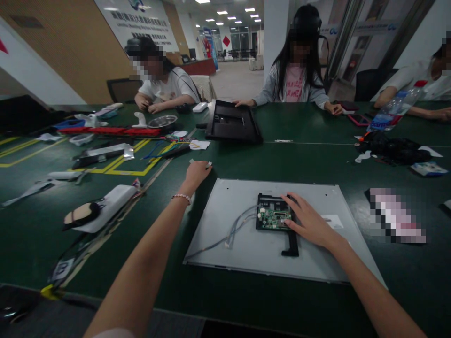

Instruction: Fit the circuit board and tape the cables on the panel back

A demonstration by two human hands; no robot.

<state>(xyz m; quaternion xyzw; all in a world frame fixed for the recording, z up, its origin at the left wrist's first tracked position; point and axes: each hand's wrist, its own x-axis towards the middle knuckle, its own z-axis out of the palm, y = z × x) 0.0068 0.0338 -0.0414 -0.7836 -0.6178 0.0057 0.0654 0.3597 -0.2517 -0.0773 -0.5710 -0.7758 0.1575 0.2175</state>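
A flat grey metal panel [218,220] lies on the green table in front of me. On it sits a black plastic bracket [291,244] carrying a green circuit board [271,218]. Thin grey cables [234,231] run from the board toward the panel's left edge. My right hand [310,219] rests over the bracket's right side, fingers spread, the thumb on the board. Beyond the panel's far left corner, my left hand [198,172] is closed. Small pale bits show at either side of its fingers; what they belong to is unclear.
Across the table, a person's hand touches a tilted black frame [234,123]. Left lie a white cylindrical object [112,206], a metal bowl [162,123], colored wires [165,148] and a red strip [109,131]. Plastic bottles [398,105] and a black tangled heap [387,148] are at right.
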